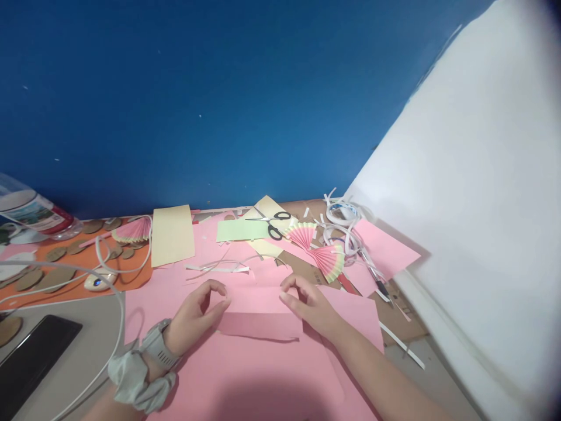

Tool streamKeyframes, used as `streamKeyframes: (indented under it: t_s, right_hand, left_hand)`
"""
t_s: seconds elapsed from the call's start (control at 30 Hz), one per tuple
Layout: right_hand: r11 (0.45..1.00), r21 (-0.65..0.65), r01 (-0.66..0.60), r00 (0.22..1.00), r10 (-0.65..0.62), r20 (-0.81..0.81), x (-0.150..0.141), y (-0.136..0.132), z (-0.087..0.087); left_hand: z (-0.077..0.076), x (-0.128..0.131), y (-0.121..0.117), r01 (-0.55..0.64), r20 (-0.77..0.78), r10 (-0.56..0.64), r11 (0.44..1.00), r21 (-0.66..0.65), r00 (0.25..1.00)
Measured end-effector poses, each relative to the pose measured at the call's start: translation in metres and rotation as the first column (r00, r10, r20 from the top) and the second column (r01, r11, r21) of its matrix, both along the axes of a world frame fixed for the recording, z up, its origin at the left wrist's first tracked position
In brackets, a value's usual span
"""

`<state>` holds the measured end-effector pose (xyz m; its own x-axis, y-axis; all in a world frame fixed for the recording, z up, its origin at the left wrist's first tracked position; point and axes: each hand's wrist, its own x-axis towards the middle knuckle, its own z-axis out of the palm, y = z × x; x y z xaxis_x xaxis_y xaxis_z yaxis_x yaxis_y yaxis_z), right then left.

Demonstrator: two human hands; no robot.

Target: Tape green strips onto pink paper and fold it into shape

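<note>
A folded piece of pink paper (263, 299) is held up between both hands, its lower flap hanging toward me. My left hand (199, 310) pinches its left end between thumb and fingers. At the right end, my right hand (309, 304) grips it the same way. Below lie large pink sheets (258, 380) covering the work surface. Beyond the hands are scissors (276, 225) with black handles, resting partly on a pale green paper strip (239, 230). Right of them sits a pleated pink and yellow paper fan piece (315, 251).
A yellow sheet (173, 237) stands at the back left. White paper strips (346, 225) and a pen (381, 286) lie at the right. To the left are a black phone (37, 365), a cable, cork-like discs (52, 278) on orange paper, and a plastic bottle (39, 213). A blue wall (197, 105) rises behind.
</note>
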<state>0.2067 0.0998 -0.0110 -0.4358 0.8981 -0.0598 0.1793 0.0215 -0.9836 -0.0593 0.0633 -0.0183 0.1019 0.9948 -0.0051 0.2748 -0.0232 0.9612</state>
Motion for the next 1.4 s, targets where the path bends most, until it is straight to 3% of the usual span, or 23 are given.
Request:
streamKeyframes:
  t_s: [0.17,0.33,0.43,0.67,0.87,1.07,1.27,1.4]
  right_hand:
    - [1.0,0.005,-0.009,0.994,0.008,0.107,-0.006,-0.002,0.003]
    - [0.999,0.036,0.002,0.988,-0.008,0.151,-0.006,-0.003,0.005]
    - [0.999,0.043,-0.006,0.986,-0.001,0.164,-0.006,-0.003,0.005]
    - [0.997,0.061,0.048,0.98,-0.059,0.188,-0.01,-0.001,-0.002]
    - [0.99,0.129,0.063,0.977,-0.087,0.195,-0.009,0.001,-0.001]
    - [0.986,0.129,-0.107,0.97,0.075,0.233,-0.011,-0.003,0.013]
    - [0.959,0.094,-0.267,0.921,0.225,0.317,-0.003,0.001,0.02]
    - [0.909,0.073,-0.411,0.862,0.361,0.356,0.004,0.004,0.025]
  left_hand:
    - [0.001,0.001,0.003,-0.089,0.025,0.088,0.995,0.039,0.996]
    - [0.008,0.002,0.001,0.01,-0.029,-0.012,0.997,-0.072,1.0]
    - [0.008,0.004,-0.001,-0.002,-0.075,-0.006,0.995,-0.105,0.997]
    - [-0.001,0.006,0.001,-0.193,-0.194,0.183,0.981,-0.033,0.964]
    - [0.001,0.005,0.0,-0.181,-0.167,0.18,0.983,0.01,0.969]
    - [0.007,0.01,-0.004,-0.034,-0.152,0.037,0.999,0.02,0.988]
    - [0.005,0.009,-0.005,-0.048,-0.174,0.051,0.999,0.022,0.983]
    - [0.005,0.011,-0.004,-0.017,-0.192,0.016,1.0,-0.005,0.981]
